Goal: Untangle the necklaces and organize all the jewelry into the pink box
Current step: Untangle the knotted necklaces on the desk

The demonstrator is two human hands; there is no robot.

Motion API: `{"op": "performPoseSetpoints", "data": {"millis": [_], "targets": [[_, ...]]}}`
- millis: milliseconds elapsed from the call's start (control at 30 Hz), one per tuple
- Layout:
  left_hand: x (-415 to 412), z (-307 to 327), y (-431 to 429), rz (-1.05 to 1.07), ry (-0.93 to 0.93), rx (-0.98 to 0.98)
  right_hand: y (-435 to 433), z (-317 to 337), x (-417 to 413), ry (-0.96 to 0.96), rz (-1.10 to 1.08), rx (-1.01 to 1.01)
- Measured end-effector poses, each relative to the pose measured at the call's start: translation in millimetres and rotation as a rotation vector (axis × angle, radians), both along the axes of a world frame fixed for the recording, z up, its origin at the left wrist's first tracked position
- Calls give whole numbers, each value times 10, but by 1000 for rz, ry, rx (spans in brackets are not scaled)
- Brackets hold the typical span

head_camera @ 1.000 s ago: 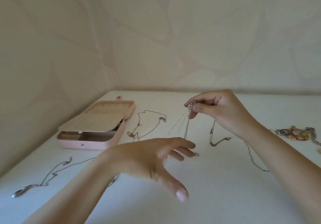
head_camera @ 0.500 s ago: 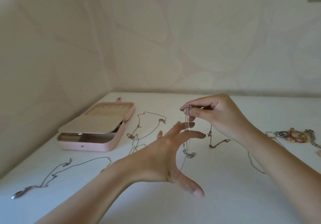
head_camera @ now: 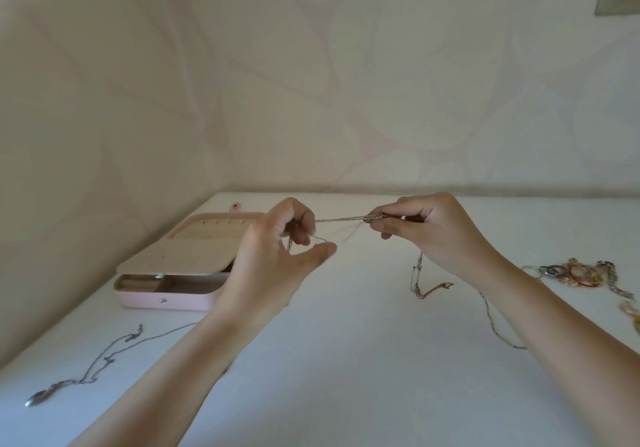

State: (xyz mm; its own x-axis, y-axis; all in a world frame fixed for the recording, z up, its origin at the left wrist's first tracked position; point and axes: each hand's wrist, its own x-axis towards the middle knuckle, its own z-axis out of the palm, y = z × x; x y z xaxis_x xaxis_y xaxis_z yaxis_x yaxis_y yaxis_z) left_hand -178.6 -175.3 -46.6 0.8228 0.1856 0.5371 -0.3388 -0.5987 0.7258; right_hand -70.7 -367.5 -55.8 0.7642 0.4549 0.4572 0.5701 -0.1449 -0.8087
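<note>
The person is holding a silver chain in the air above the table, stretched nearly level between both hands. This is probably so that the strands are lying straight and any knot or crossing is showing up against the pale wall. The right hand is pinching one end, its grip closed tight with thumb and forefinger pressing together on a bunched bit of links and the other fingers folding in behind. The left hand is taking the other end, its fingers curling round the chain where it enters the fist. The thumb is sticking out apart below, and a fine loop is hanging between thumb and fingers. Whether the left grip is clamping firmly or only hooking the strand, I cannot tell. The pink box is sitting open on the table just behind the left hand, lid tipped back, seemingly waiting to receive each freed piece. A rose-coloured chain is dangling beneath the right hand onto the table, a long necklace is lying well apart at the near left, and a heap of mixed jewelry is resting at the far right.
</note>
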Motion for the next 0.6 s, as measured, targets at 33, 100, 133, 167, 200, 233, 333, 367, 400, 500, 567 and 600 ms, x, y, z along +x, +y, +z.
{"op": "performPoseSetpoints", "data": {"millis": [33, 100, 133, 167, 200, 233, 333, 367, 400, 500, 567, 600], "targets": [[17, 15, 36, -2, 4, -51, -4, -7, 13, -9, -6, -4], [51, 43, 132, -7, 40, -193, -17, -13, 34, -25, -24, -22], [60, 56, 184, -11, 63, -252, -25, -13, 40, -26, -32, -31], [66, 68, 243, -5, 92, -274, -34, -12, 44, -27, -43, -40], [55, 97, 284, 17, 128, -252, -45, -13, 49, -30, -54, -49], [39, 123, 324, 44, 159, -205, -58, -16, 61, -39, -65, -58], [-10, 185, 394, 75, 246, -115, -85, -23, 88, -62, -88, -96], [-14, 191, 420, 81, 259, -80, -88, -27, 91, -74, -90, -118], [-13, 204, 422, 118, 267, -36, -87, -35, 96, -85, -92, -142], [37, 183, 445, 91, 277, -162, -98, -75, 134, -101, -106, -185], [78, 178, 440, -77, 287, -496, -116, -89, 169, -92, -123, -183], [103, 156, 460, -164, 287, -598, -126, -91, 185, -89, -130, -180]]}}
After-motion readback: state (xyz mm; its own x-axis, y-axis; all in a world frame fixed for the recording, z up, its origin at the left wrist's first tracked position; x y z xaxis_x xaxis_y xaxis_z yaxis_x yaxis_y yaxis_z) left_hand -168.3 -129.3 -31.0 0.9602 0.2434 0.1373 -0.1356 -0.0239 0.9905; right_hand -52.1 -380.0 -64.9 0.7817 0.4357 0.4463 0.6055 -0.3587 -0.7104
